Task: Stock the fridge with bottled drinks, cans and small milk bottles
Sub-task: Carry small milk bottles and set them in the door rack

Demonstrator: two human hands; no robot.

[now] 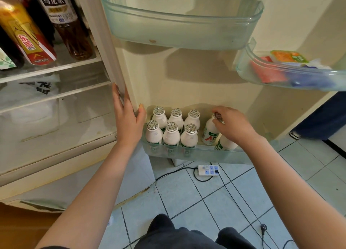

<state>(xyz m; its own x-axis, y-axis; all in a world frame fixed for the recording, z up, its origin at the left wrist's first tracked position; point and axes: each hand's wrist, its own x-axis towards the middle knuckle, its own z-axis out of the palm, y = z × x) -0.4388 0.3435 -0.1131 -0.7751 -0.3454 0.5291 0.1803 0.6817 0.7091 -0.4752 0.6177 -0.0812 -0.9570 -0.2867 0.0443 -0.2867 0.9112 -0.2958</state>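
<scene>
Several small white milk bottles (171, 134) with foil caps stand in two rows in the bottom door bin (187, 153) of the open fridge. My right hand (234, 127) pinches the cap of another milk bottle (210, 131) at the right end of the back row. A further milk bottle (225, 143) stands partly hidden under that wrist. My left hand (128, 119) grips the edge of the fridge body beside the bin. Tall drink bottles (65, 22) stand on the upper fridge shelf at the left.
A clear door bin (179, 33) hangs above, and another door bin (280, 74) at the right holds small packets. A power strip (208, 171) and black cables lie on the tiled floor below the door. My knees (187, 235) show at the bottom.
</scene>
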